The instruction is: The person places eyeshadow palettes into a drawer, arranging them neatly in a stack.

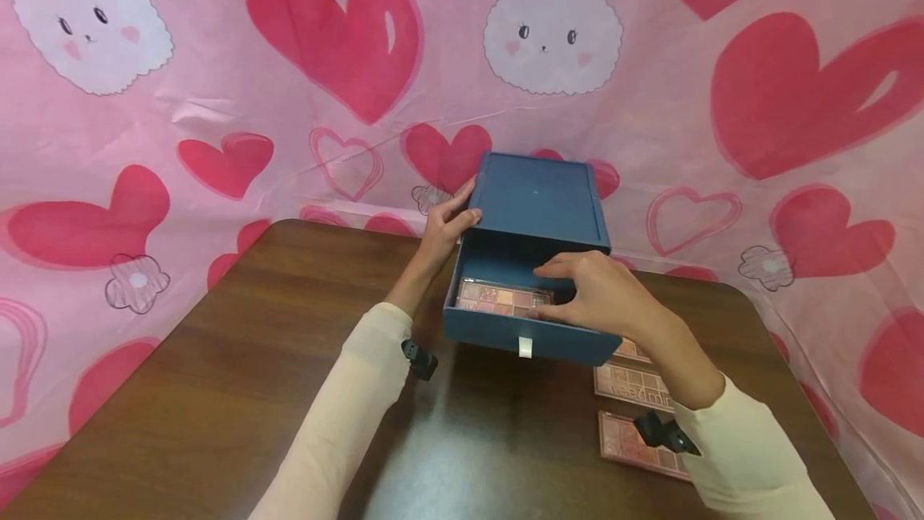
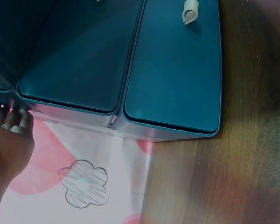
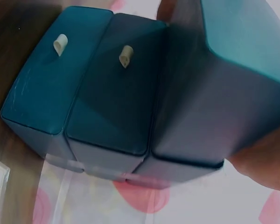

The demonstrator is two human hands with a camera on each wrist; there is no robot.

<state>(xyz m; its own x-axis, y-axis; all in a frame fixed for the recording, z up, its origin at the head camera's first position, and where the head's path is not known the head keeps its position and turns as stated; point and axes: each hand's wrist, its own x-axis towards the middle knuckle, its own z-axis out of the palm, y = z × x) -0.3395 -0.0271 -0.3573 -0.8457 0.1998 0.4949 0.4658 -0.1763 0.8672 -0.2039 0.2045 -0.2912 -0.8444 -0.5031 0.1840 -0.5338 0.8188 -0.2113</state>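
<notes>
A blue drawer box stands at the back of the table, its top drawer pulled out. Inside that drawer, against the front left, lies an eyeshadow palette. My right hand reaches into the drawer from the right, thumb and fingers spread apart at the palette's right end. The thumb seems to touch the palette. My left hand rests against the box's left side, with its thumb near the top front edge. In the left wrist view, the fingers of that hand touch the side of the box.
Several palettes lie on the table right of the box, including a lettered one and a pinkish one in front, partly behind my right arm. Two lower drawers with pull tabs are closed. A heart-patterned cloth hangs behind.
</notes>
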